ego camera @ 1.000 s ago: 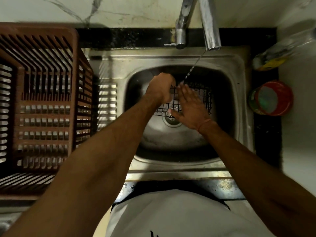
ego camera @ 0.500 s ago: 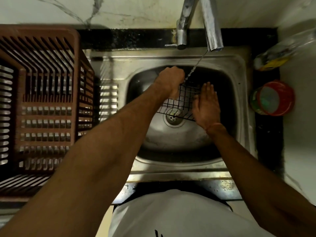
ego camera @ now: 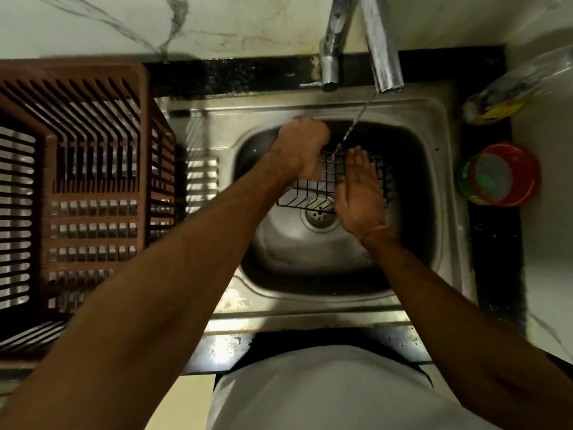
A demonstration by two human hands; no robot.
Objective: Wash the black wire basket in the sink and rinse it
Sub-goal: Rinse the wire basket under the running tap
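Note:
The black wire basket (ego camera: 322,189) is held inside the steel sink (ego camera: 434,187), above the drain (ego camera: 319,214). My left hand (ego camera: 302,147) grips the basket's far left rim with curled fingers. My right hand (ego camera: 359,187) lies flat with straight fingers against the basket's wire grid, covering its middle. A thin stream of water (ego camera: 353,125) falls from the tap spout (ego camera: 383,54) onto the basket just beyond my right fingertips. The basket's right end (ego camera: 383,178) shows past my right hand.
A brown slatted plastic dish crate (ego camera: 83,193) stands on the drainboard to the left. On the dark counter at the right sit a red-rimmed round tub (ego camera: 502,175) and a lying bottle with a yellow label (ego camera: 508,97). A marble wall backs the sink.
My right hand has slid back left across the basket's grid, after moving right half a second ago. My left hand keeps its grip on the rim. Water keeps running.

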